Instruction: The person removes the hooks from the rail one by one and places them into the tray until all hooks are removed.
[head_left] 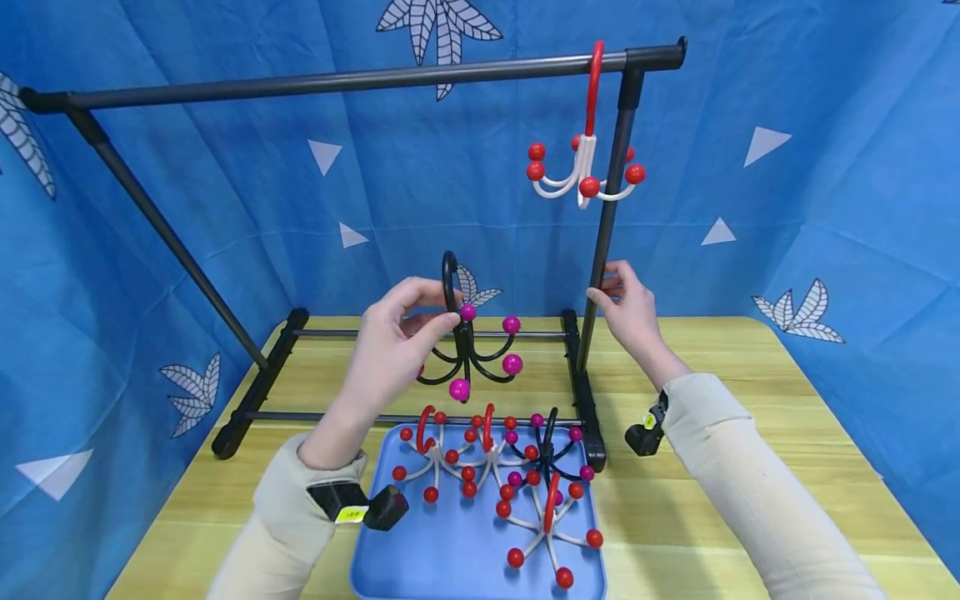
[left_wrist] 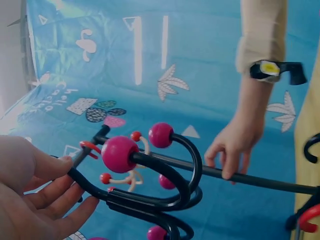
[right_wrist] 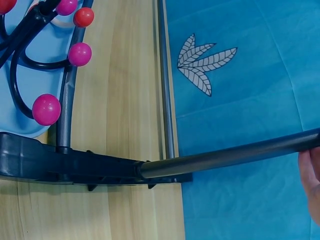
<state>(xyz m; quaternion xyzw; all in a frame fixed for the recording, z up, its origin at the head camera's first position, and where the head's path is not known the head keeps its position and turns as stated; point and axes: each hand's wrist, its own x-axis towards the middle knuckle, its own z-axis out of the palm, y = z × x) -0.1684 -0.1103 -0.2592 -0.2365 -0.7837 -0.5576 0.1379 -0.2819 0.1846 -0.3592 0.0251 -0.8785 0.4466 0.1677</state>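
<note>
My left hand (head_left: 390, 337) pinches a black hook hanger (head_left: 463, 343) by the stem of its hook, thumb toward the camera. The hanger is upright in the air, its curved arms tipped with magenta balls, and part of it lies behind my fingers. My right hand (head_left: 632, 307) grips the right post (head_left: 609, 217) of a black rack between thumb and fingers, as the left wrist view also shows. From the right end of the rack's top bar (head_left: 360, 81) hangs a white hanger (head_left: 585, 162) with a red hook and red balls.
Below, a blue tray (head_left: 420, 558) holds several white hangers with red balls, such as this front one (head_left: 551, 527), plus a black hanger (head_left: 547, 454) with magenta balls. The rack's right foot (head_left: 583, 400) stands on the wooden table (head_left: 720, 433), by the tray's corner. Blue cloth (head_left: 465, 183) surrounds it.
</note>
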